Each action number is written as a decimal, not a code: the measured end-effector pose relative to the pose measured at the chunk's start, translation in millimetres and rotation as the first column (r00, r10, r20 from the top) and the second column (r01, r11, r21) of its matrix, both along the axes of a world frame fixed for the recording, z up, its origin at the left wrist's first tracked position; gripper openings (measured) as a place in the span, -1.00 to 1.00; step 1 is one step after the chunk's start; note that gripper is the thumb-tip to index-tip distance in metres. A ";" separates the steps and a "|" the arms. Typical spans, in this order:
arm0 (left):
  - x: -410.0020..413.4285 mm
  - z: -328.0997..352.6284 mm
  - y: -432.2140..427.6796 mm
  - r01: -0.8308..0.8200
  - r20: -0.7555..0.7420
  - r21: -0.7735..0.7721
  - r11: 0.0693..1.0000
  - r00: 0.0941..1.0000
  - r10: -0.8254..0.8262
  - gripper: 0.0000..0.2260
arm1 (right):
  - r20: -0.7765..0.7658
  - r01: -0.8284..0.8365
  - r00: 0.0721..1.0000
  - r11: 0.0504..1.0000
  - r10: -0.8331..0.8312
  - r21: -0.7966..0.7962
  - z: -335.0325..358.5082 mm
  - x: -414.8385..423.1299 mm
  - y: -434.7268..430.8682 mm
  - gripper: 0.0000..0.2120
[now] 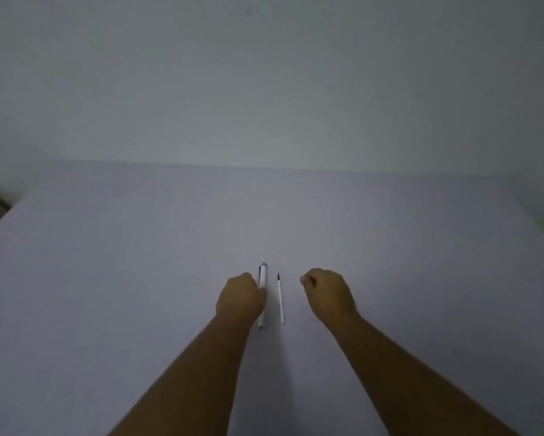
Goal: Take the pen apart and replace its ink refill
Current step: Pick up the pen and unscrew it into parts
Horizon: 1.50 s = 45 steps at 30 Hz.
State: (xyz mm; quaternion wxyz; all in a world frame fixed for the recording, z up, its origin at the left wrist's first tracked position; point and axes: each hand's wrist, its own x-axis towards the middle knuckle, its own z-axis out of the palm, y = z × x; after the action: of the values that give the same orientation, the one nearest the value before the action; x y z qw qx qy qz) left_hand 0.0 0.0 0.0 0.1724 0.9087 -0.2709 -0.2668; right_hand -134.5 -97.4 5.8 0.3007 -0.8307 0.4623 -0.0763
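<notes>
Pen [262,278], white, whole, is lying on the table [107,278] touching the curled left hand [239,298]; grasp cannot be told. Spare refill [280,302] is lying just beside it, with the right hand [327,294] hovering loosely clenched, empty. Both are looking light, slick, roll-prone; the refill likely bends, so pinching mid-barrel seems best.

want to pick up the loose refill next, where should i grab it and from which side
Pinch the refill at mid-length from above with the right hand. It lies flat, thin, pointing away, and its right side is clear, while the pen and left hand crowd the other.
</notes>
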 end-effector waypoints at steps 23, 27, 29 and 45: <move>-16.4 4.1 24.0 0.052 -0.250 -0.347 0.936 0.957 -0.145 -0.92 | 0.178 0.197 0.931 0.850 -0.318 0.488 14.2 47.9 6.4 -0.69; -7.2 18.7 7.3 0.089 -0.289 -0.318 0.944 0.939 -0.186 -0.89 | 0.230 0.318 0.832 0.773 -0.505 0.549 9.9 50.0 3.5 -0.65; -1.4 22.1 2.9 0.169 -0.273 -0.264 0.950 0.931 -0.242 -0.87 | 0.239 0.365 0.766 0.710 -0.597 0.602 3.2 49.8 5.5 -0.67; 10.2 4.3 20.1 -0.056 -0.396 -0.285 0.957 0.916 -0.064 -0.95 | 0.014 0.238 0.968 0.930 -0.251 0.280 -36.6 14.5 -10.2 -0.75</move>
State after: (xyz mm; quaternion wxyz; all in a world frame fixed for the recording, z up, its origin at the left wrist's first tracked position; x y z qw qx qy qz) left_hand 10.2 20.1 4.3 0.3552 0.7988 -0.2680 -0.4049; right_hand -120.0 -107.6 -30.8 0.4129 -0.7145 0.5606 -0.0683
